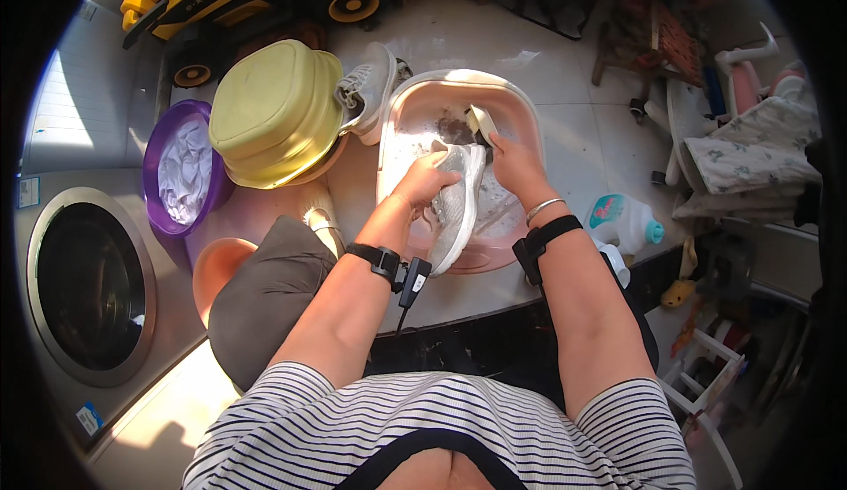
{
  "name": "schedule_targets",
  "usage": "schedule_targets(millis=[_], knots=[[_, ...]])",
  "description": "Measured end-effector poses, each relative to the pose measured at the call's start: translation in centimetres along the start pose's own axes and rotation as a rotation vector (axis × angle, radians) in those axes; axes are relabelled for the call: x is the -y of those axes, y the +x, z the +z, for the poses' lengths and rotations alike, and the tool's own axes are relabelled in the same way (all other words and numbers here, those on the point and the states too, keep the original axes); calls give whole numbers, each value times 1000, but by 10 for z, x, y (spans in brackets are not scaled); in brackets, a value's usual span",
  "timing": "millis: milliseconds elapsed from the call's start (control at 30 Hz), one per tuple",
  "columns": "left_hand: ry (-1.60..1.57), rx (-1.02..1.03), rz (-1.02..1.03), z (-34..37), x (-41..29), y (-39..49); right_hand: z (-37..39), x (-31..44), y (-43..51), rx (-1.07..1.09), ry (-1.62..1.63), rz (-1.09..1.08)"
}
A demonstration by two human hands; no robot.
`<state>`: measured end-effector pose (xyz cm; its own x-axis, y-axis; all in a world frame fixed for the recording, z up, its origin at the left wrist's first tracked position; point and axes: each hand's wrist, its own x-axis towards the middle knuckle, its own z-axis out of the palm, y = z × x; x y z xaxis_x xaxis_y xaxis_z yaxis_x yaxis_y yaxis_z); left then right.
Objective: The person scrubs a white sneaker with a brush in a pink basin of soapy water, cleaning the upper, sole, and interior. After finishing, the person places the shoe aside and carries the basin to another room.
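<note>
A pink plastic basin [536,119] with sudsy, dirt-specked water stands in front of me. My left hand [427,186] grips a light grey mesh sneaker [456,205] over the basin, its white sole turned to the right. In my right hand [519,166] is a scrubbing brush [485,125] with a pale back, its bristles facing left. The brush is just beyond the shoe's far end, beside a dark patch in the basin; whether it touches the shoe I cannot tell. A second sneaker [370,93] with laces leans against the basin's outer left side.
An upturned yellow tub [265,113] and a purple basin [149,179] of white cloth stand left, near a front-loading washing machine [92,285]. Between tub and knee lies another brush [321,215]. A detergent bottle [622,222] lies right. A toy excavator [265,0] stands behind.
</note>
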<state>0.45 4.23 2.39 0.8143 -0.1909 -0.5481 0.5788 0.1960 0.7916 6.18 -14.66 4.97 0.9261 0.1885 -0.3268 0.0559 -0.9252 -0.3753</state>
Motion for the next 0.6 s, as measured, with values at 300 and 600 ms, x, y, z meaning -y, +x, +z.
schedule_targets(millis=[300, 600], knots=[[-359, -226, -2, -28, 24, 10, 17, 2, -96, 81, 592, -2], [16, -139, 22, -2, 20, 4, -2, 18, -13, 101, 4, -100]])
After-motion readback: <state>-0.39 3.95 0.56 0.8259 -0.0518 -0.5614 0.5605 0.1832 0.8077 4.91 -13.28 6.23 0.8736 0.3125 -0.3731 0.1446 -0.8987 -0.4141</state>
